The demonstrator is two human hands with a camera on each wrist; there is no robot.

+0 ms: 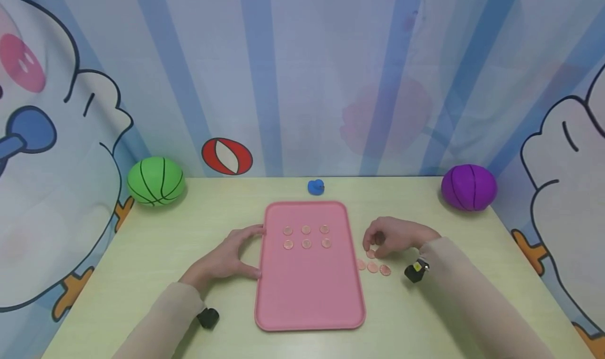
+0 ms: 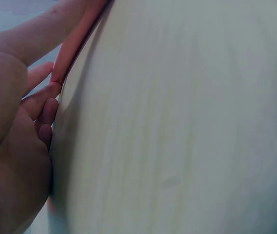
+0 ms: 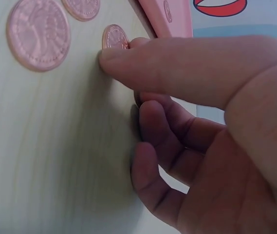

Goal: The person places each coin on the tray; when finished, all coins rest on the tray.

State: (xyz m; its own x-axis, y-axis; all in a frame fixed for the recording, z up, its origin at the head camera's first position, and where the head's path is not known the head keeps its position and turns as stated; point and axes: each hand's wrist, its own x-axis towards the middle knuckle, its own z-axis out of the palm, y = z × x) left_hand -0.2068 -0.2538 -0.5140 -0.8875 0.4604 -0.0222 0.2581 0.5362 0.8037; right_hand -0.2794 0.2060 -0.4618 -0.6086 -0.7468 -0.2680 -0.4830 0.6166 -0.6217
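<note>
In the head view, a pink tray (image 1: 309,301) with rounded corners and a low rim contains six coins (image 1: 306,243), two rows of three in its far half. The left hand (image 1: 224,256) rests on the tray's left rim, thumb and fingers spread wide. Right of the tray, the right hand (image 1: 397,235) pinches a coin (image 1: 371,254) beside three loose coins (image 1: 373,267) on the table (image 1: 236,309).

The left wrist view shows the table's streaky wood grain along the tray's edge.

The right wrist view reveals the pinched coin's coppery shine, thumb over its face, and raised relief on a neighbouring coin.
</note>
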